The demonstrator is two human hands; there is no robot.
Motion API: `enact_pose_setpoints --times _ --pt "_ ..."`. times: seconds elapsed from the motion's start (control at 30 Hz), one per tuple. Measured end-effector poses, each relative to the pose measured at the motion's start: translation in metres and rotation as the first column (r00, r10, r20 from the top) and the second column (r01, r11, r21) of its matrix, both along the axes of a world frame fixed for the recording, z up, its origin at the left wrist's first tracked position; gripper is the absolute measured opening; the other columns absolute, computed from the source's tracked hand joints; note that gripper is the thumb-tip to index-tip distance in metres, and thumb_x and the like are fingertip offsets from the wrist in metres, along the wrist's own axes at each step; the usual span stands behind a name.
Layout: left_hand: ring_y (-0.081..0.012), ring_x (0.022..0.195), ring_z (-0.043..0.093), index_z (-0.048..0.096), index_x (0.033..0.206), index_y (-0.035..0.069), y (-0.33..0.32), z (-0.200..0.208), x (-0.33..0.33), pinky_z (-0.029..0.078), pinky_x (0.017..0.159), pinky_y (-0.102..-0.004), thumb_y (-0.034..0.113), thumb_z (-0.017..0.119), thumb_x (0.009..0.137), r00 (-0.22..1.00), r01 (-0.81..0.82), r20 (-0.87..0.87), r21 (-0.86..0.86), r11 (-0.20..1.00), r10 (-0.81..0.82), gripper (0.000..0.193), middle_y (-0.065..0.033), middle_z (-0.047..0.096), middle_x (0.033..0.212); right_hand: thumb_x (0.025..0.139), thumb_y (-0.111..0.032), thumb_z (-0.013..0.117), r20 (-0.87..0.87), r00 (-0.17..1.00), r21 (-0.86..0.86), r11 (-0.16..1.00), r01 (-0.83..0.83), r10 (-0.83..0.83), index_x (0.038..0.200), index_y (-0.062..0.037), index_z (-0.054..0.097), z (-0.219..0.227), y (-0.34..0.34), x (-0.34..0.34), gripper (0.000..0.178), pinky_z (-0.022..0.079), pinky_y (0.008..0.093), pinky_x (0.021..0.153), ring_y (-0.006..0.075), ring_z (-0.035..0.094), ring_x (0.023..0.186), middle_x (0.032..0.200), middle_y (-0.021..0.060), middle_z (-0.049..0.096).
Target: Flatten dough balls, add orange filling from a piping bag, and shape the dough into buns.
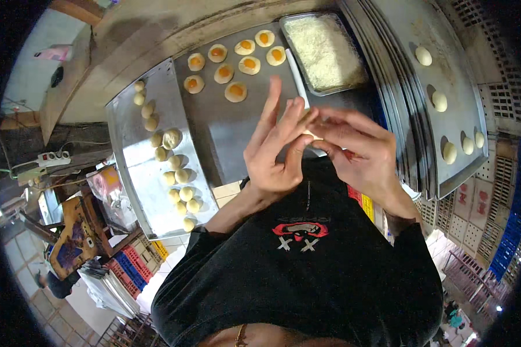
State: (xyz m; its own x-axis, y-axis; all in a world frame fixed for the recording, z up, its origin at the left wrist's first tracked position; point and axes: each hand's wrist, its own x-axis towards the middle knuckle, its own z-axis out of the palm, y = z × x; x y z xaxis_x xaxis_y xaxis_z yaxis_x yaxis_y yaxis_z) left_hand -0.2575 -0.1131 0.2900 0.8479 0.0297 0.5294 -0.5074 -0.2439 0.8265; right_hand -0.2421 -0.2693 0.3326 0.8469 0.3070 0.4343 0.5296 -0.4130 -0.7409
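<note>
My left hand (276,147) and my right hand (362,147) meet in front of my chest, pinching a small piece of pale dough (311,134) between thumbs and fingertips. Most of that dough is hidden by the fingers. The left index finger points upward, away from it. Beyond my hands, flattened dough rounds (235,92) with orange filling in their middles lie on a dark metal surface (214,130). Several plain dough balls (186,193) sit on a silver tray (134,191) at the left.
A tray of pale shredded stuff (324,49) stands at the back, beside a slim white stick (297,75). On the right, a stack of metal trays (391,92) carries more dough balls (439,102) on top. A power strip (53,157) and coloured crates (134,266) are at far left.
</note>
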Motion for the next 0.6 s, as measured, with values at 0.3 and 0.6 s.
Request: enact_pose_setpoints --times 0.3,0.6 --pt "-0.0201 0.094 0.060 0.055 0.113 -0.004 -0.055 -0.029 0.000 0.046 0.084 -0.0312 0.035 0.040 0.102 0.818 0.035 -0.262 -0.866 0.499 -0.512 0.043 -0.0169 0.059 0.114 0.072 -0.009 0.080 -0.182 0.983 -0.123 0.992 -0.001 -0.022 0.079 -0.0022 0.067 0.016 -0.033 0.004 0.017 0.051 0.0306 0.058 0.0217 0.065 0.065 0.080 0.0098 0.066" --pt "-0.0129 0.067 0.060 0.064 0.090 -0.002 -0.077 -0.027 0.024 0.045 0.056 -0.0248 0.045 0.044 0.099 0.545 -0.029 -0.661 -0.629 0.777 -0.515 0.052 -0.0077 0.065 0.074 0.069 0.000 0.074 -0.148 0.963 -0.202 0.946 -0.252 0.225 0.083 -0.0014 0.066 0.013 -0.077 0.008 0.016 0.054 0.0360 0.067 0.0288 0.065 0.079 0.092 0.0102 0.065"
